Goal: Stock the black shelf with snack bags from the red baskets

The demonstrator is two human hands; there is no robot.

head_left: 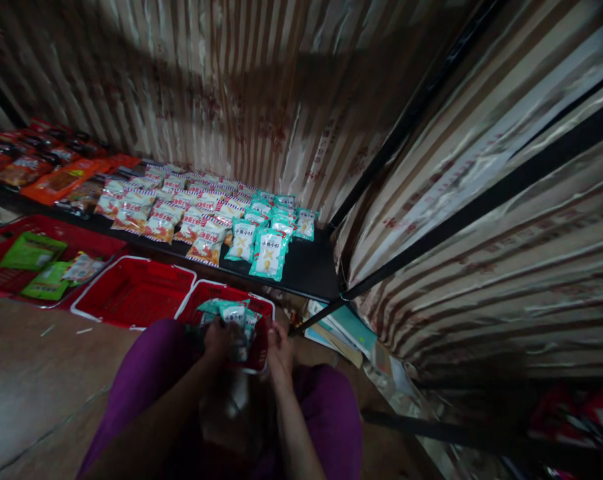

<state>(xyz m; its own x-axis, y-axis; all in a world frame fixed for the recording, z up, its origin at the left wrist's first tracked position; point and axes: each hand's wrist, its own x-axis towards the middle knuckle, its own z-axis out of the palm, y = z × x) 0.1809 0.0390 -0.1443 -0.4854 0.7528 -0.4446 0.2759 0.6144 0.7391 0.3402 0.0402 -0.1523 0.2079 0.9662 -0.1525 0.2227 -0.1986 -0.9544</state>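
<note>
A small red basket [262,313] with a white rim stands between my knees, holding several teal-and-white snack packets [232,315]. My right hand [280,350] is closed on the basket's right rim. Over the basket's left side is my left hand [218,339], right by the packets inside. Its fingers are dark and blurred, so whether it grips one is unclear. More teal snack packets [269,253] stand in rows at the right end of a low black shelf [311,270], beside white-and-orange snack packets [164,219].
A second red basket [136,290] sits to the left, and a third red basket [118,248] farther left holds green packets [34,252]. Orange snack bags [56,177] fill the shelf's left end. Black poles [481,200], a striped curtain [261,87] and papers [348,327] lie around the right side.
</note>
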